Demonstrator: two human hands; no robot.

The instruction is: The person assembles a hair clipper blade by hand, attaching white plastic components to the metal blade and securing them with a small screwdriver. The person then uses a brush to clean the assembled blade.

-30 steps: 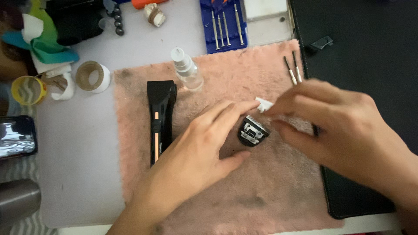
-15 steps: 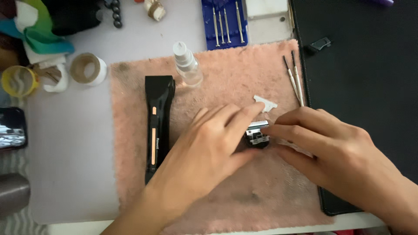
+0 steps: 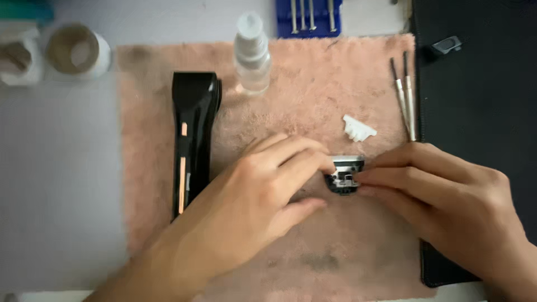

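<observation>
A small black clipper blade head [image 3: 344, 174] is pinched from both sides by the fingertips of the left hand [image 3: 263, 201] and the right hand [image 3: 447, 196] on the pink towel [image 3: 313, 100], right of the black clipper body [image 3: 193, 134], just below a white plastic piece [image 3: 358, 128].

Head view: soft, even daylight, moderately bright, no clear single source. Slight overall softness, motion blur strongest toward left edge, where tape roll [image 3: 77, 51] smears. Faint shadows under left hand [image 3: 251, 207] and right hand [image 3: 447, 207] on pink cloth [image 3: 313, 100]. Weak glare along black trimmer body [image 3: 193, 140]; dark mat [image 3: 481, 95] underexposed, detail lost. Clear bottle [image 3: 251, 53] washed out, pale
</observation>
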